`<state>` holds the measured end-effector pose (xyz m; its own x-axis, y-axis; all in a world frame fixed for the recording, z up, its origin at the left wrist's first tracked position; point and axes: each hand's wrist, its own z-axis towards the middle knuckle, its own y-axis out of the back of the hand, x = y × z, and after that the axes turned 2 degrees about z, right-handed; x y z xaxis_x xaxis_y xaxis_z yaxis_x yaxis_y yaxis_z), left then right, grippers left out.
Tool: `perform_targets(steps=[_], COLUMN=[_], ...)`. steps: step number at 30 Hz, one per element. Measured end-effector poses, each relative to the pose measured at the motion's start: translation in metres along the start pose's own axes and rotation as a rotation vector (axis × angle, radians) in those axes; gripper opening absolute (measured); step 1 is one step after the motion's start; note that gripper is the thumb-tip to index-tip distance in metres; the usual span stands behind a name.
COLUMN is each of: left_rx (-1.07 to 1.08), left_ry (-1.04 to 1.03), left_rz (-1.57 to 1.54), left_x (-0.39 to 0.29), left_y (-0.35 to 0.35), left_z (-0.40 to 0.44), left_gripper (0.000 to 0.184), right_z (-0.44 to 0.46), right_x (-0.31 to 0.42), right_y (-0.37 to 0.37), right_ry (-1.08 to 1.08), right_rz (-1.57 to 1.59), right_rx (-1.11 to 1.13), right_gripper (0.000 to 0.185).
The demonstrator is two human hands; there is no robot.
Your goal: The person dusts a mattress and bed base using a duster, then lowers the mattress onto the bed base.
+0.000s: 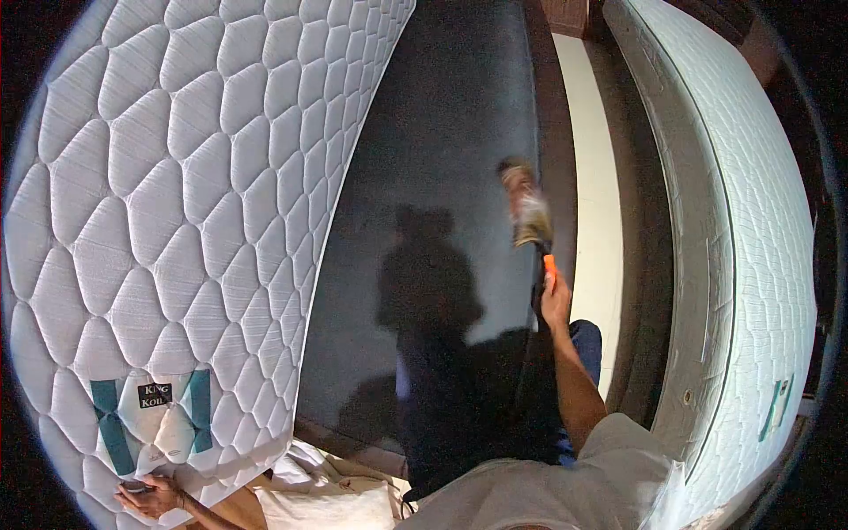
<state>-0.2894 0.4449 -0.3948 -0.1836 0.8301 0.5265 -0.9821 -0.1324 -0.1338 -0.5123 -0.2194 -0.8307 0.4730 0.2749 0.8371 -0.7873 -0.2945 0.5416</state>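
My right hand [556, 302] is closed on the orange handle of a brush [528, 208]. The brush head is smeared by motion over the right side of a dark grey, fabric-like bed base [459, 106]. At the lower left, my left hand [152, 496] rests against a white quilted mattress [216, 203], fingers spread near its bottom edge. A small dark patch shows by those fingers; I cannot make out what it is. This mattress leans up on its side along the left of the base, with teal strips and a black King Koil label [154, 395].
A second pale quilted mattress [764, 238] stands on edge at the right. Between it and the base runs a strip of light floor [596, 177]. White cloth [327, 505] lies at the bottom, left of my body. My shadow falls across the base.
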Motion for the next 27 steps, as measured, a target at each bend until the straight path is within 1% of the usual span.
perform_targets(steps=[1, 2, 4, 5, 6, 7, 8, 9, 10, 11, 12, 13, 15, 16, 17, 19, 21, 23, 24, 25, 26, 27], left_rx=[-0.017, -0.018, -0.073, -0.137, -0.163, -0.003, 0.105, 0.234, 0.245, 0.292, 0.303, 0.311, 0.280, 0.287, 0.280, 0.267, 0.261, 0.313, 0.275, 0.219, 0.192, 0.160], left_ry=[0.055, 0.057, 0.251, 0.195, 0.290, 0.150, 0.130, 0.107, 0.092, 0.005, 0.029, -0.076, -0.153, -0.087, -0.030, -0.029, -0.033, 0.032, 0.001, 0.042, 0.007, -0.034], left_rz=[-0.039, -0.034, -0.003, -0.250, -0.494, -0.459, -0.605, -0.621, -0.736, -0.758, -0.821, -0.811, -0.655, -0.574, -0.484, -0.439, -0.404, -0.202, -0.205, -0.311, -0.212, -0.115], left_x=[0.003, -0.005, -0.039, -0.048, -0.095, -0.110, -0.140, -0.160, -0.181, -0.190, -0.207, -0.220, -0.233, -0.239, -0.243, -0.247, -0.250, -0.252, -0.244, -0.240, -0.242, -0.244], left_y=[-0.003, 0.000, 0.001, -0.007, -0.005, -0.002, 0.000, 0.001, -0.008, -0.018, -0.026, -0.032, -0.062, -0.077, -0.081, -0.079, -0.082, -0.086, -0.102, -0.124, -0.129, -0.134], left_z=[-0.002, 0.001, 0.021, 0.030, 0.050, 0.061, 0.082, 0.098, 0.110, 0.121, 0.129, 0.147, 0.163, 0.163, 0.162, 0.161, 0.165, 0.179, 0.188, 0.196, 0.213, 0.236], left_gripper=[0.046, 0.046, 0.046, 0.042, 0.042, 0.044, 0.042, 0.039, 0.041, 0.045, 0.052, 0.056, 0.053, 0.055, 0.056, 0.058, 0.060, 0.062, 0.060, 0.054, 0.051, 0.048], right_z=[0.001, 0.000, 0.002, 0.004, 0.006, 0.009, 0.008, 0.008, 0.009, 0.009, 0.011, 0.014, 0.007, 0.004, -0.004, -0.005, -0.004, -0.008, -0.013, -0.013, -0.011, -0.006], right_x=[0.003, 0.008, 0.014, 0.017, 0.023, 0.027, 0.029, 0.022, 0.017, 0.022, 0.030, 0.038, 0.057, 0.069, 0.075, 0.074, 0.082, 0.092, 0.096, 0.097, 0.089, 0.091], right_y=[0.001, 0.001, 0.002, 0.003, 0.004, -0.001, -0.011, -0.023, -0.038, -0.037, -0.037, -0.038, -0.054, -0.065, -0.077, -0.089, -0.101, -0.112, -0.120, -0.129, -0.138, -0.143], right_ry=[-0.125, -0.160, -0.125, -0.094, -0.033, -0.018, -0.039, -0.062, -0.026, 0.011, 0.095, 0.179, 0.142, 0.129, 0.173, 0.245, 0.211, 0.193, 0.188, 0.183, 0.181, 0.182], right_rz=[-0.044, -0.101, -0.136, -0.175, -0.090, -0.089, -0.055, -0.021, -0.001, 0.009, 0.043, 0.076, 0.002, 0.074, 0.179, 0.225, 0.194, 0.148, 0.207, 0.272, 0.210, 0.219], right_rx=[-0.025, -0.046, -0.006, 0.028, -0.025, -0.024, -0.069, -0.114, -0.092, 0.089, 0.191, 0.289, 0.142, 0.137, 0.121, 0.301, 0.292, 0.306, 0.301, 0.289, 0.408, 0.409], right_gripper=[0.039, 0.040, 0.040, 0.040, 0.042, 0.042, 0.040, 0.038, 0.042, 0.040, 0.039, 0.038, 0.036, 0.037, 0.038, 0.036, 0.035, 0.034, 0.034, 0.035, 0.036, 0.036])
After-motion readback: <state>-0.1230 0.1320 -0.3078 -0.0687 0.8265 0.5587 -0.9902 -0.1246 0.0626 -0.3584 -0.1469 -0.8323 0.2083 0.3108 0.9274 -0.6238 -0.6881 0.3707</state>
